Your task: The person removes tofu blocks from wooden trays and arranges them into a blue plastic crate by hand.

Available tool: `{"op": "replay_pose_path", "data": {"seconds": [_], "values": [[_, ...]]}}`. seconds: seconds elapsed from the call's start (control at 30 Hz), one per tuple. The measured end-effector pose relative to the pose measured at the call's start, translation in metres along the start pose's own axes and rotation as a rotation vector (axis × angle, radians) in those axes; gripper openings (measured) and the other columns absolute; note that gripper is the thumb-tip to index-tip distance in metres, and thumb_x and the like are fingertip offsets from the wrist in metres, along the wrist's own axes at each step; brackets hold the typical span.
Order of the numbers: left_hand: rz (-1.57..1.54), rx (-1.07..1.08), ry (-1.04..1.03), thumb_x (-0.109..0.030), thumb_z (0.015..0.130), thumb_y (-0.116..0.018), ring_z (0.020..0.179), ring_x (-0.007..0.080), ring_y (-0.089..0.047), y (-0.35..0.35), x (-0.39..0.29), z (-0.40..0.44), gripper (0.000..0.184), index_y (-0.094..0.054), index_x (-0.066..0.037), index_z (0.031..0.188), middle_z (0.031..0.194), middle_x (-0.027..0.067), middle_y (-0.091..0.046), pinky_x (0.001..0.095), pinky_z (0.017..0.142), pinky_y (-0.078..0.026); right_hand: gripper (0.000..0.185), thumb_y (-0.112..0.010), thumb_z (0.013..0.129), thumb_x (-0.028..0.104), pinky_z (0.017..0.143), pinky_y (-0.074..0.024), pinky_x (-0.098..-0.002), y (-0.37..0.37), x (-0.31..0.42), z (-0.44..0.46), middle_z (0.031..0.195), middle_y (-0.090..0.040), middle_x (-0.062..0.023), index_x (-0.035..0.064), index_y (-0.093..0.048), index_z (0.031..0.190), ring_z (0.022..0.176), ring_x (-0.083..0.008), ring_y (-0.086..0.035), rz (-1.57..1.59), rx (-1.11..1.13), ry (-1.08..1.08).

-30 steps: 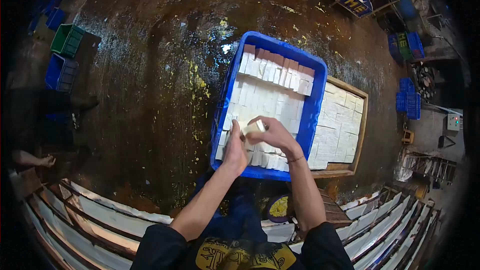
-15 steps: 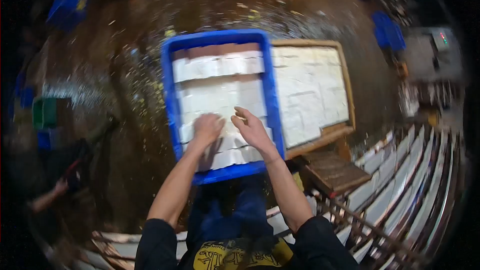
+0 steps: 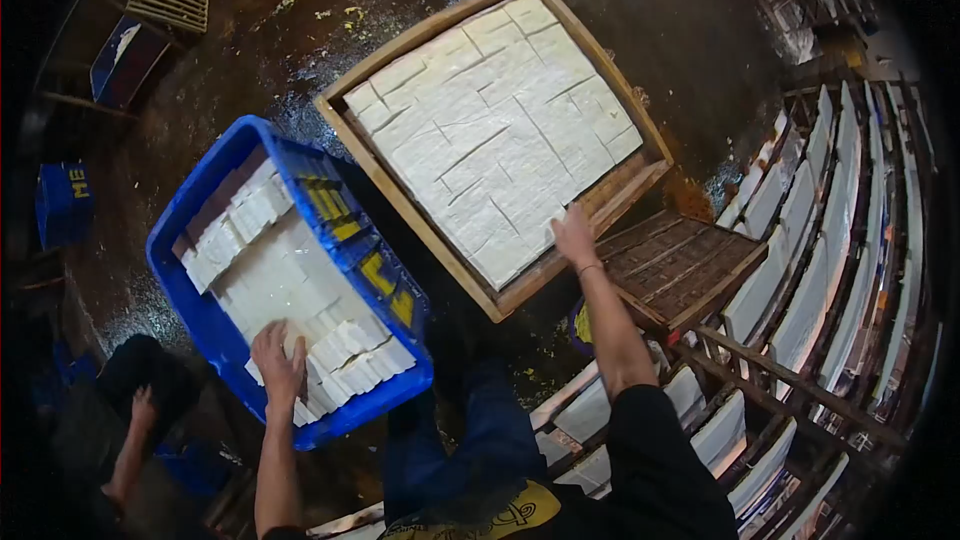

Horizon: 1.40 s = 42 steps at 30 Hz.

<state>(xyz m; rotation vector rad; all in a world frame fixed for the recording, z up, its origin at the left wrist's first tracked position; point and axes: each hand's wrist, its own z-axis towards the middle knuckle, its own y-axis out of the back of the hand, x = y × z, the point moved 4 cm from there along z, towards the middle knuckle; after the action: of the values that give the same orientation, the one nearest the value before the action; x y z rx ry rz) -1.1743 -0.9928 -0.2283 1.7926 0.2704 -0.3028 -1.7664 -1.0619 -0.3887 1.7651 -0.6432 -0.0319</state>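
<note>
A slab of white tofu (image 3: 500,145), cut into blocks, fills most of a wooden tray (image 3: 420,240). My right hand (image 3: 574,237) is at the slab's near edge, its fingers curled onto a tofu block there; the fingertips are partly hidden. To the left stands a blue crate (image 3: 165,235) with rows of tofu blocks (image 3: 360,355) along its near and far ends and flatter white pieces between. My left hand (image 3: 280,360) rests over the near blocks inside the crate, thumb apart from the fingers, with nothing visible in its grasp.
A slatted wooden stand (image 3: 680,270) is right of the tray. Long racks of white pieces (image 3: 815,240) curve along the right side. Another person's arm (image 3: 135,445) shows at lower left, near a blue box (image 3: 65,205). Wet floor with yellow scraps lies behind.
The view has turned, so the crate now sits further left and the tray is central. My right hand has moved from above the crate to the tray's slab; my left stays at the crate.
</note>
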Motion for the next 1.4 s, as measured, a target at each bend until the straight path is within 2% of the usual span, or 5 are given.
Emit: {"op": "replay_pose_path", "data": {"seconds": [0.47, 0.57, 0.83, 1.17, 1.4], "values": [[-0.126, -0.335, 0.280, -0.017, 0.092, -0.055, 0.129, 0.0395, -0.037, -0.025, -0.132, -0.063, 0.043, -0.045, 0.004, 0.128, 0.136, 0.0244, -0.041, 0.0475, 0.108, -0.027, 0.039, -0.077, 0.071, 0.019, 0.089, -0.0409, -0.0471, 0.010, 0.000, -0.020, 0.094, -0.064, -0.0165, 0.0043, -0.059, 0.102, 0.097, -0.0334, -0.059, 0.454, 0.135, 0.042], [-0.119, -0.342, 0.267, -0.018, 0.092, -0.055, 0.128, 0.0398, -0.038, -0.024, -0.133, -0.060, 0.043, -0.046, 0.004, 0.127, 0.135, 0.0243, -0.041, 0.0480, 0.106, -0.028, 0.062, -0.070, 0.081, 0.035, 0.110, -0.0132, -0.0590, -0.017, 0.019, -0.044, 0.131, -0.051, -0.0229, -0.0004, -0.049, 0.126, 0.126, -0.0363, -0.044, -0.094, -0.192, 0.218], [-0.111, -0.353, 0.274, -0.018, 0.091, -0.055, 0.125, 0.0402, -0.040, -0.024, -0.134, -0.061, 0.041, -0.047, 0.003, 0.125, 0.134, 0.0238, -0.042, 0.0480, 0.104, -0.030, 0.069, -0.078, 0.075, 0.024, 0.099, -0.0412, -0.0381, 0.010, 0.033, -0.046, 0.125, -0.056, -0.0230, -0.0037, -0.047, 0.130, 0.115, -0.0369, -0.054, 0.479, 0.170, 0.067], [-0.110, -0.494, 0.228, -0.011, 0.089, -0.058, 0.123, 0.0371, -0.041, -0.009, -0.170, -0.061, 0.036, -0.049, 0.003, 0.121, 0.127, 0.0231, -0.046, 0.0479, 0.104, -0.031, 0.078, -0.064, 0.083, 0.043, 0.108, -0.0262, -0.0523, -0.039, 0.055, -0.087, 0.138, -0.040, -0.0275, -0.0067, -0.035, 0.135, 0.130, -0.0410, -0.036, 0.122, 0.248, 0.195], [-1.103, -0.070, 0.117, -0.002, 0.090, -0.057, 0.102, 0.0208, -0.055, -0.061, -0.295, -0.031, 0.030, -0.051, -0.001, 0.119, 0.116, 0.0135, -0.053, 0.0309, 0.087, -0.047, 0.093, -0.086, 0.053, 0.031, 0.101, -0.0367, -0.0469, -0.029, 0.057, -0.071, 0.115, -0.050, -0.0269, -0.0045, -0.042, 0.126, 0.117, -0.0425, -0.044, 0.227, 0.337, 0.148]]}}
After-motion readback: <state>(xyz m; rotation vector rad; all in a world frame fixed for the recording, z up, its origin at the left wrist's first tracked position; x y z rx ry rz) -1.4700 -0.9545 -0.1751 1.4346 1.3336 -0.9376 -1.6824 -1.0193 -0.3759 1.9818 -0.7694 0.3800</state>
